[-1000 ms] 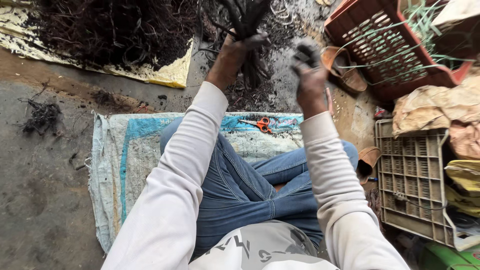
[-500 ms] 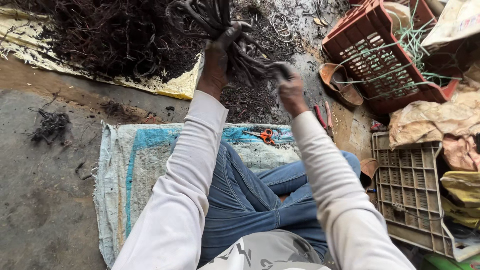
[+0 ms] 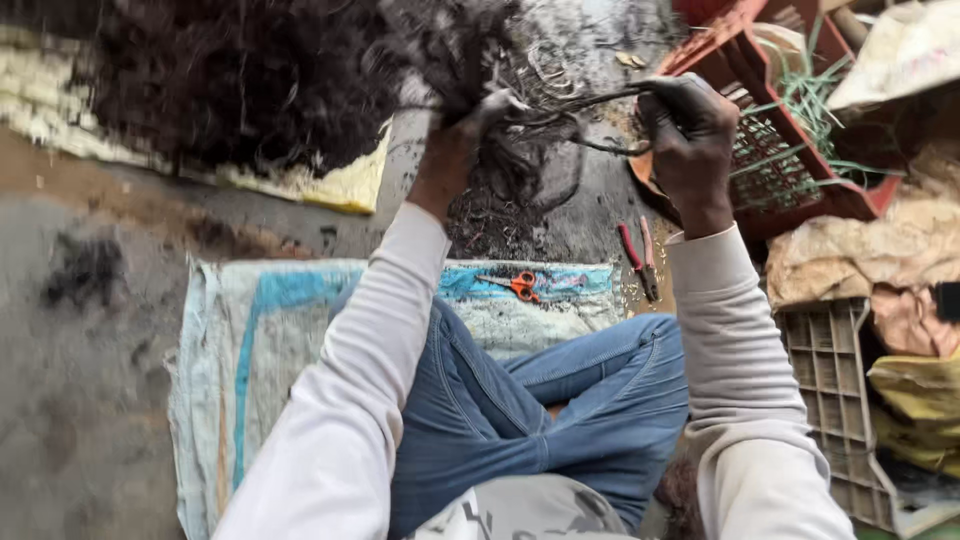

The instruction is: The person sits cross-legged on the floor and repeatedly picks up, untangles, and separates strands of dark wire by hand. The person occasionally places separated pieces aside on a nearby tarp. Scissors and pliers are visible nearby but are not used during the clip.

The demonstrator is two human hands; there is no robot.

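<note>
Mid-sort, I'd say: left hand (image 3: 455, 150) grips a tangled bundle of dark wiry strands (image 3: 520, 150), right hand (image 3: 690, 135) pinches one strand toward 3 o'clock. Next probably needs steady tension.

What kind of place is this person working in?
Probably an informal scrap-sorting spot on bare ground: a dark tangled wire heap, plastic crates, and pliers beside a woven sack mat.

Scissors (image 3: 519, 286): orange handles. Pliers (image 3: 641, 258): red grips. Crate (image 3: 790, 150): red. Woven sack (image 3: 270, 330): white, blue stripes. Jeans (image 3: 520, 400): blue.
</note>
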